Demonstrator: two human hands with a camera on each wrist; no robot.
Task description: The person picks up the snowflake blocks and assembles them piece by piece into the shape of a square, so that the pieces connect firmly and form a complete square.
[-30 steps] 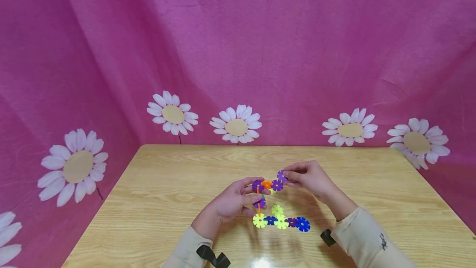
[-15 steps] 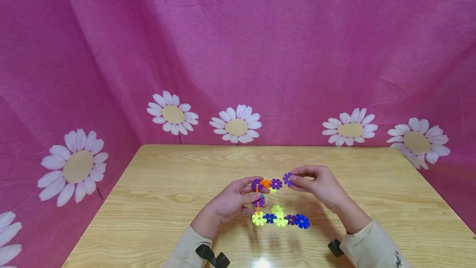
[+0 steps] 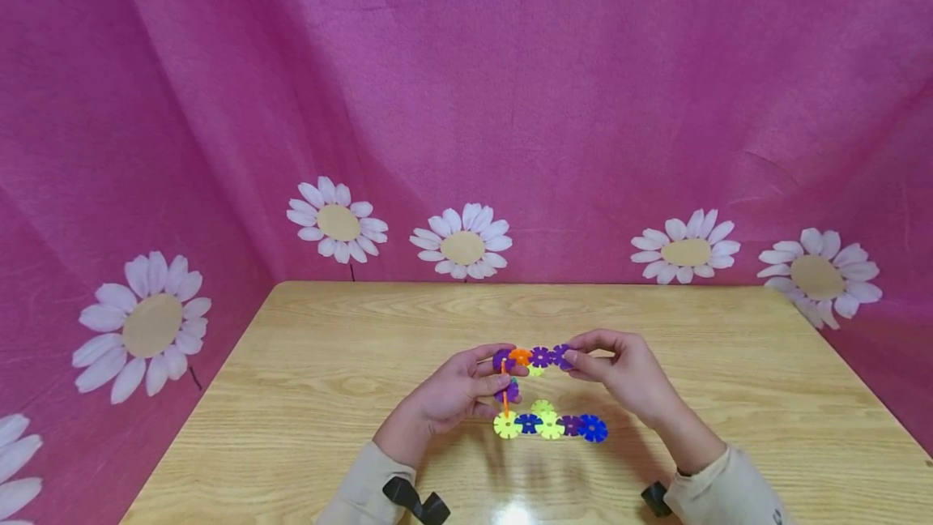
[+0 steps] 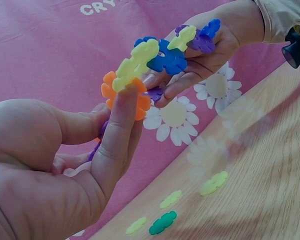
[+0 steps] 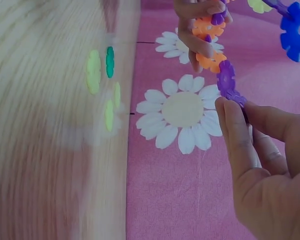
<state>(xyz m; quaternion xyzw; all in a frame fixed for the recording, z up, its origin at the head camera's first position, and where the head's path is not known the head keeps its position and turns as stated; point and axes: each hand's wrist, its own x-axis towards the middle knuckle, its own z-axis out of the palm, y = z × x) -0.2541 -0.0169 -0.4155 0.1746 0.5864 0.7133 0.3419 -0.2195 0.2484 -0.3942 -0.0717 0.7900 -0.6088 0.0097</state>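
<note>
Snowflake discs, slotted together, form a bracket-shaped chain held above the table. My left hand (image 3: 466,391) grips its left side, around the purple and orange discs. Along the bottom run yellow and blue discs, ending in a blue disc (image 3: 594,428); the upper arm has an orange disc (image 3: 521,356) and a purple disc (image 3: 540,357). My right hand (image 3: 630,371) pinches another purple snowflake disc (image 3: 561,356) between thumb and fingers, its edge right at the upper arm's end. In the right wrist view the two purple discs meet at an angle, the pinched one (image 5: 235,97) partly hidden by fingertips.
Several loose discs lie on the wooden table (image 3: 350,347) beyond the hands, among them a green disc (image 4: 163,223) and a yellow disc (image 4: 214,183). A pink curtain (image 3: 554,104) with printed daisies hangs along the table's back and sides.
The right hand drew its purple disc away to the right of the upper arm, then brought it back level against the end disc. The left hand has stayed nearly still.
</note>
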